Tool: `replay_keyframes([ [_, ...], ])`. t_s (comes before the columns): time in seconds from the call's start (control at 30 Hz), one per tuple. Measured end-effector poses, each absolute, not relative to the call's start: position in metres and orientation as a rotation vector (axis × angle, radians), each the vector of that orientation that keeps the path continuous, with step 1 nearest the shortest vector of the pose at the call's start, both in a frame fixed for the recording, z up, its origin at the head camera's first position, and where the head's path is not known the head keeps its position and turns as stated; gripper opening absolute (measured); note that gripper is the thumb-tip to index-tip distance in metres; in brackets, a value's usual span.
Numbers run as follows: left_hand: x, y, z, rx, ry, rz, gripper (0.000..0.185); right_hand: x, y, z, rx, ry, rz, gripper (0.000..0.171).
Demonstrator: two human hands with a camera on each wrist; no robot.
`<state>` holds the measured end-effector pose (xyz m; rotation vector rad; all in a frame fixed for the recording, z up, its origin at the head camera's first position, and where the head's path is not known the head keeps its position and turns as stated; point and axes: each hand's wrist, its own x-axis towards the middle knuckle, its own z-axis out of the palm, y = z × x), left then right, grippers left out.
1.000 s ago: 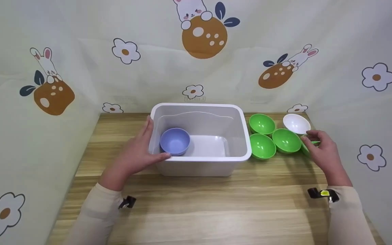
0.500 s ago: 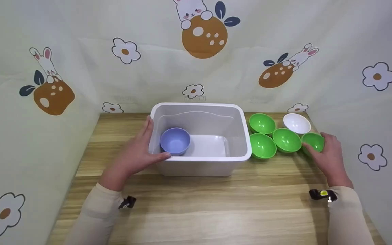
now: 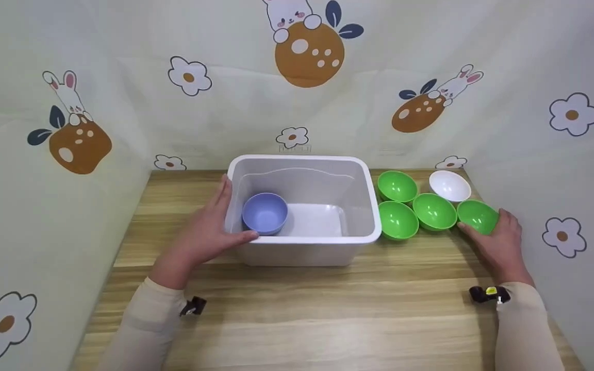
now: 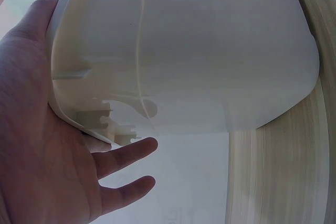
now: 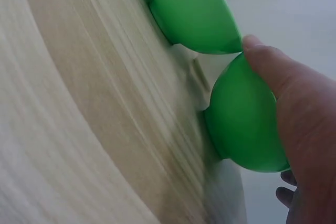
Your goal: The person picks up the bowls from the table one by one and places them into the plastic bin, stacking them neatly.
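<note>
A white plastic bin (image 3: 302,247) stands mid-table with a lilac bowl (image 3: 265,213) inside at its left. My left hand (image 3: 205,232) holds the bin's left wall, thumb along the front rim; the left wrist view shows the palm flat against the white wall (image 4: 184,51). My right hand (image 3: 498,242) grips the rightmost green bowl (image 3: 477,216) from below and behind. The right wrist view shows the thumb and palm wrapped round this green bowl (image 5: 241,124), beside another green bowl (image 5: 191,9).
Three more green bowls (image 3: 398,220) (image 3: 433,211) (image 3: 396,186) and a white bowl (image 3: 449,185) cluster right of the bin. A patterned cloth backdrop (image 3: 297,93) closes the table's far and side edges. Bare wooden tabletop (image 3: 328,319) lies in front.
My right hand slid from above the rightmost green bowl round to its near right side and took hold of it; the bowl now shows fully. The left hand and bin stayed still.
</note>
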<state>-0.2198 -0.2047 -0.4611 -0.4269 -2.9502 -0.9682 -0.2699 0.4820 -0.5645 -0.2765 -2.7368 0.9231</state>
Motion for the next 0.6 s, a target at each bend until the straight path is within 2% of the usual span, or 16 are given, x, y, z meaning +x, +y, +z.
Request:
replay_keyframes([
  [0.4,-0.2193,-0.2059,-0.4612,-0.418,-2.949,-0.965,0.137,-0.2736,0.4808,-0.5692,-0.316,-2.706,1.042,0.129],
  [0.6,-0.2195,-0.2053,-0.4610,-0.407,-2.956,-0.966,0.138,-0.2756,0.4822,-0.5743,-0.306,-2.651,1.035,0.122],
])
